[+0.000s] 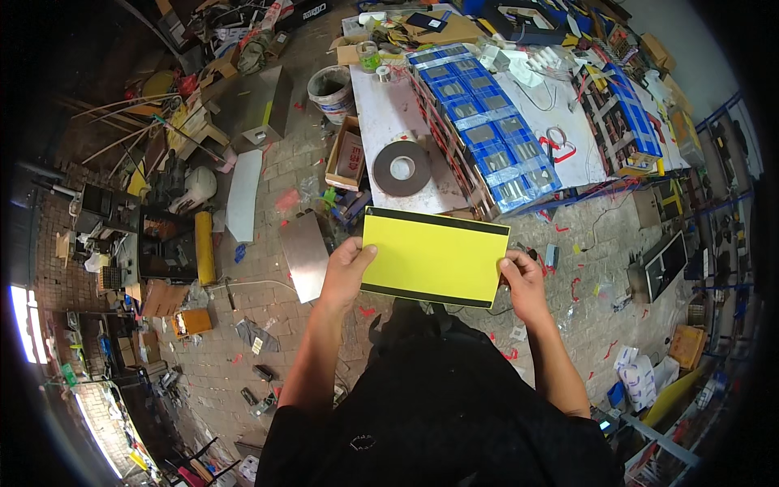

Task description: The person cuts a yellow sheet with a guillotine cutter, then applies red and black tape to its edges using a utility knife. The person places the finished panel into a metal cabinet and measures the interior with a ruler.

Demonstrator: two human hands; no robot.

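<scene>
Between my two hands I hold a flat yellow board with black strips along its long edges. My left hand pinches its left end, thumb on top. At the right end my right hand grips it the same way. The fingers under the board are hidden. Just beyond it, a wide roll of dark tape lies on the white table. To the right of the roll stands a long battery pack wrapped in blue with clear tape bands.
A second blue-wrapped pack is farther right on the table. Left of the table are a bucket and an open cardboard box. A metal sheet lies on the littered brick floor. Shelving lines the right side.
</scene>
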